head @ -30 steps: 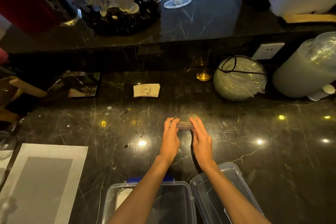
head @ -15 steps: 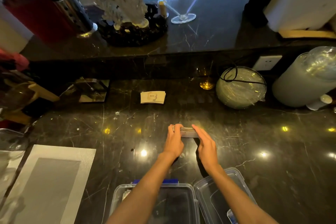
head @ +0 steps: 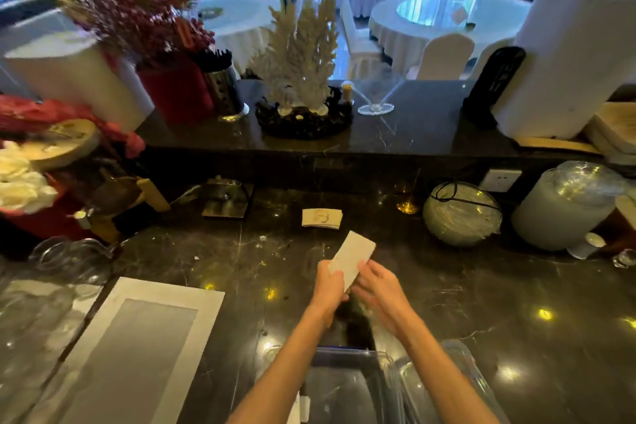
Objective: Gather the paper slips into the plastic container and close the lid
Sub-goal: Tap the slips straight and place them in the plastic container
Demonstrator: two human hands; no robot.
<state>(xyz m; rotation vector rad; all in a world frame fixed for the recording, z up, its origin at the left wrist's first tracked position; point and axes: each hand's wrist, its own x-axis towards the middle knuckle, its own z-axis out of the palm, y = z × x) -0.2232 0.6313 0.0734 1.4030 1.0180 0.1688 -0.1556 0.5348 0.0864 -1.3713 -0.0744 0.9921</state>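
Observation:
A stack of white paper slips is lifted off the dark marble counter, tilted up to the right. My left hand grips its lower left corner. My right hand touches its lower right edge with fingers spread. A second stack of slips lies flat on the counter farther back. The clear plastic container with a blue clip sits at the near edge under my forearms, and its clear lid lies beside it on the right.
A grey placemat lies at the near left. A wrapped stack of plates and a wrapped white cylinder stand at the back right. A raised ledge carries a coral ornament, a glass and vases. Glassware sits at far left.
The slip stack, pressed on edge between both hands on the counter before, is now lifted and turned flat-face up. The camera has tilted up, showing the room beyond.

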